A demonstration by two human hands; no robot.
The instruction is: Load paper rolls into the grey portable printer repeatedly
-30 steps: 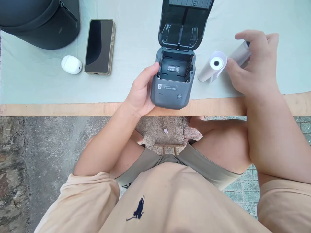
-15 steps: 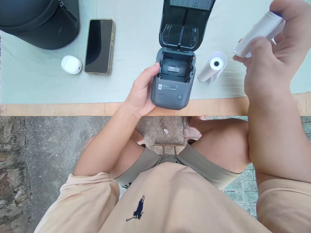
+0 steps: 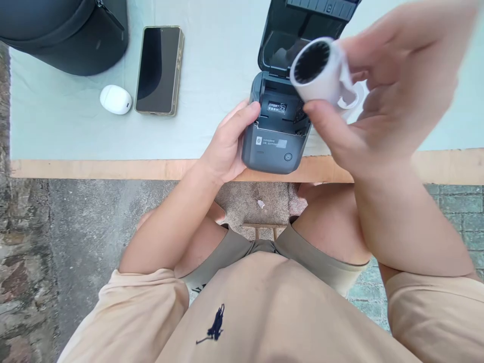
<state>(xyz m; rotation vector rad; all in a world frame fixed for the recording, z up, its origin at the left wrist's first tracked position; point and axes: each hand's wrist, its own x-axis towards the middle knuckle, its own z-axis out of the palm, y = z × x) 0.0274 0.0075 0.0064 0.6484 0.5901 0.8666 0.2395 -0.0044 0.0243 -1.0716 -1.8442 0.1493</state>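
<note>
My left hand [image 3: 230,141] is closed round the left side of a dark grey label printer [image 3: 274,151], its thumb on the rim. The printer's lid [image 3: 278,45] stands raised, and the bay inside is open to view with a small printed sticker in it. In my right hand [image 3: 393,96], slightly blurred, is a white paper roll [image 3: 321,75] held between thumb and fingers. The roll is tilted with its dark hollow core facing me, over the bay's right corner, and hides part of the lid. Behind it, a second paper roll [image 3: 357,96] shows only in part.
A phone [image 3: 158,70] lies on the pale cloth left of the printer, with a white earbud case [image 3: 115,99] beside it. A black zippered case [image 3: 71,40] stands at the far left. The table's wooden front edge [image 3: 106,169] runs just before me.
My right hand has swung left with the paper roll, from the far right to above the printer, turning the roll's end toward me. My left hand still holds the printer, now slightly tilted.
</note>
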